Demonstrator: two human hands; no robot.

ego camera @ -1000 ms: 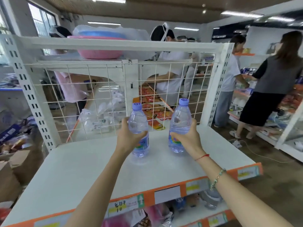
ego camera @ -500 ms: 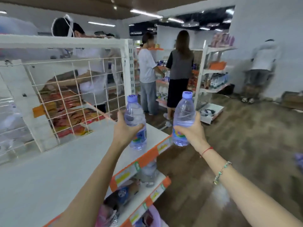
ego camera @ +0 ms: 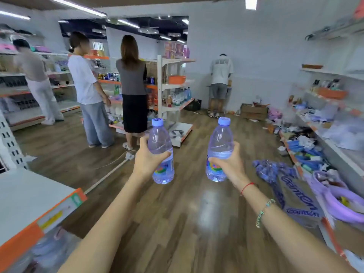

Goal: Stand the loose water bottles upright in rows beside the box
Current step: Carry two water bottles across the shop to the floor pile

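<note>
Bottles are carried upright, one water bottle [ego camera: 161,154] clenched in the left hand [ego camera: 146,160], another [ego camera: 218,152] in the right hand [ego camera: 228,164], ready for standing down directly.

Wood-plank floor [ego camera: 177,223]; white walls [ego camera: 266,56]; stocked shelving [ego camera: 173,83]; ceiling strip lights [ego camera: 76,5].

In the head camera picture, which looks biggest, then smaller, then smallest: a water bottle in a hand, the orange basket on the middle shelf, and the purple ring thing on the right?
As they look, largest first:
1. Purple ring, though it sits very near the camera.
2. Water bottles, left-hand one and right-hand one, alike.
3. Orange basket, far off, so really maybe bigger.
</note>
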